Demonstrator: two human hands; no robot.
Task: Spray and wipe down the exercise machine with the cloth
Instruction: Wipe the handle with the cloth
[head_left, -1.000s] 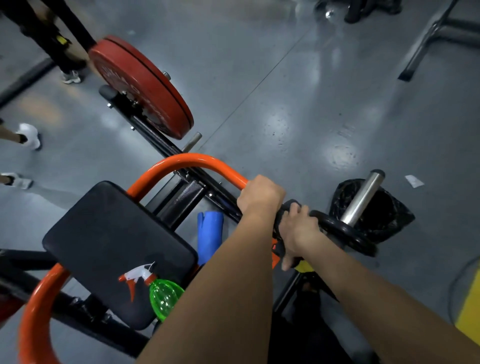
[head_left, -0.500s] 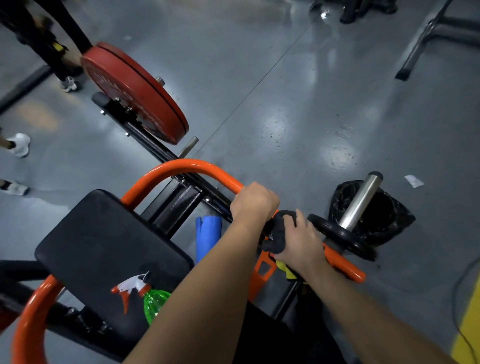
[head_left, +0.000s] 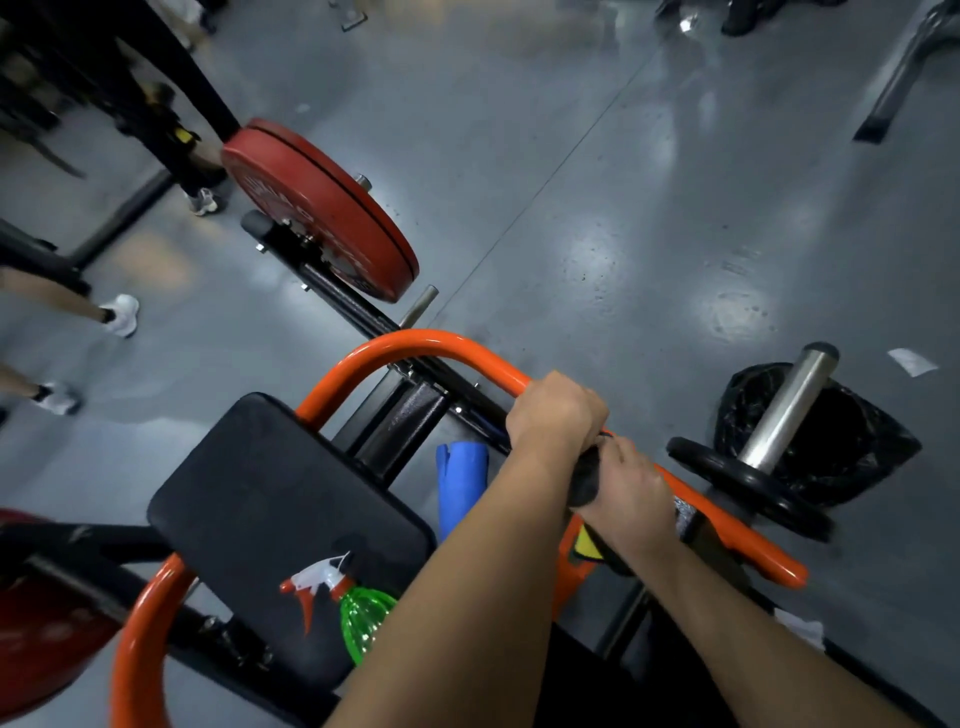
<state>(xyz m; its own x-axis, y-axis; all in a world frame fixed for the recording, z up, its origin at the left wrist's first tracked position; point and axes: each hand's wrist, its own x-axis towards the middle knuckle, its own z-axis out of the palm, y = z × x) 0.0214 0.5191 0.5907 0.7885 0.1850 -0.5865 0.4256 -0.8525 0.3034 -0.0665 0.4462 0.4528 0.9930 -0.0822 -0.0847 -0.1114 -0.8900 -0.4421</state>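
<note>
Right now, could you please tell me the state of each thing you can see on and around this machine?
left hand: grips the orange bar.
right hand: holds the cloth wrapped against the bar.
spray bottle: lying on its side on the black pad, untouched.
red plate: loaded on the machine, tilted.
small black plate: loaded on the chrome sleeve.

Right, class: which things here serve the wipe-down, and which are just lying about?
Job: orange bar, gripped by the left hand; dark cloth, held on it by the right hand; green spray bottle on the black pad.
Lying about: blue roll, black bag, paper scrap.
</note>
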